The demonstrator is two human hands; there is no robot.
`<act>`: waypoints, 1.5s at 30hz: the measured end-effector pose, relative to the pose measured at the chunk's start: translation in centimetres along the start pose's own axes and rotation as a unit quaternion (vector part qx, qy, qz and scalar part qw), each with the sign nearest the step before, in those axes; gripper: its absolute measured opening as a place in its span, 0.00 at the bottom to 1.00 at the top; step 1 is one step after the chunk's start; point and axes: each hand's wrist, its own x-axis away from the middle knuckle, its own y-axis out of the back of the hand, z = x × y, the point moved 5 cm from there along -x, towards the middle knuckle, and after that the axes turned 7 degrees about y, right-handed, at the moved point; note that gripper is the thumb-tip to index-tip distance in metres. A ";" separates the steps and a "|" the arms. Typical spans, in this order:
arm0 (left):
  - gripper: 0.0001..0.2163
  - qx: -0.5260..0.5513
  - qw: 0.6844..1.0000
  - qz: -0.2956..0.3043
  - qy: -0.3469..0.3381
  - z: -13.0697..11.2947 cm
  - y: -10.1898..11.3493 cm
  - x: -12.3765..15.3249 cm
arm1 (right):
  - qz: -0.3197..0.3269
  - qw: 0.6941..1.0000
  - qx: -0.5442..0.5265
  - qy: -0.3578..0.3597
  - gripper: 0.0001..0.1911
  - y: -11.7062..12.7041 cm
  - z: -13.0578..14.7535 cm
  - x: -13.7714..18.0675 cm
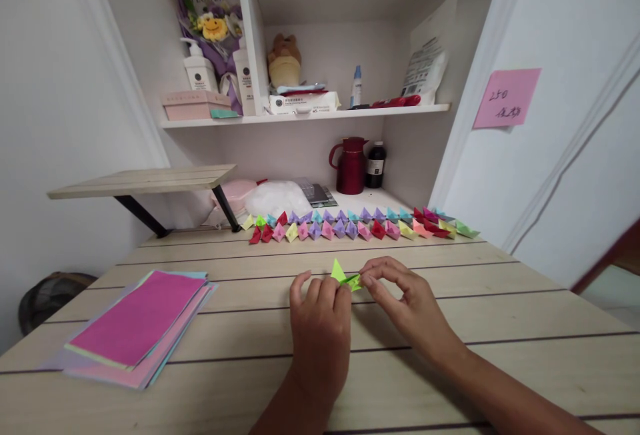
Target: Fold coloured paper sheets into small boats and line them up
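Paper folded small and green (346, 276) sits just above the table (500, 315) at the middle, pinched between both hands: left hand (320, 318) grasps its left end, right hand (405, 298) its right end with fingertips. It looks very light, thin and easily creased, so holding by the folded edges seems safest.

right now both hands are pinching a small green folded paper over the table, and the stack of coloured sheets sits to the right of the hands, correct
Not quite. In the head view the left hand and right hand do pinch the small green folded paper over the table, but the stack of coloured sheets lies to the left of the hands, not the right.
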 end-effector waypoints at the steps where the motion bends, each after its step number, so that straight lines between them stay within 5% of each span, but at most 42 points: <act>1: 0.09 -0.001 1.000 0.001 -0.001 0.0 0.0 0.0 | 0.004 1.000 0.000 -0.002 0.08 0.0 0.0 0.0; 14: 0.09 0.000 1.000 0.001 -0.028 -0.5 0.0 0.2 | -0.017 1.000 -0.005 -0.003 0.06 -0.4 -0.3 -0.1; 30: 0.10 0.027 0.999 0.014 0.037 0.5 -0.5 0.4 | 0.017 0.997 0.076 0.026 0.07 -0.5 -0.9 -0.7; 34: 0.09 0.052 0.995 0.042 0.068 0.9 -1.1 0.7 | 0.040 0.999 0.023 0.000 0.08 -0.4 -1.2 -0.5; 39: 0.07 0.114 0.979 0.061 0.159 2.4 -1.7 0.6 | 0.060 0.998 -0.035 -0.001 0.21 -0.5 -1.2 -0.3; 42: 0.07 0.190 0.956 0.092 0.202 2.7 -2.3 0.5 | 0.077 0.996 -0.041 0.005 0.12 -1.1 -1.3 -0.3; 45: 0.06 0.307 0.908 0.125 0.256 2.8 -3.1 0.5 | 0.056 0.991 -0.104 -0.069 0.08 -1.1 -2.4 -0.3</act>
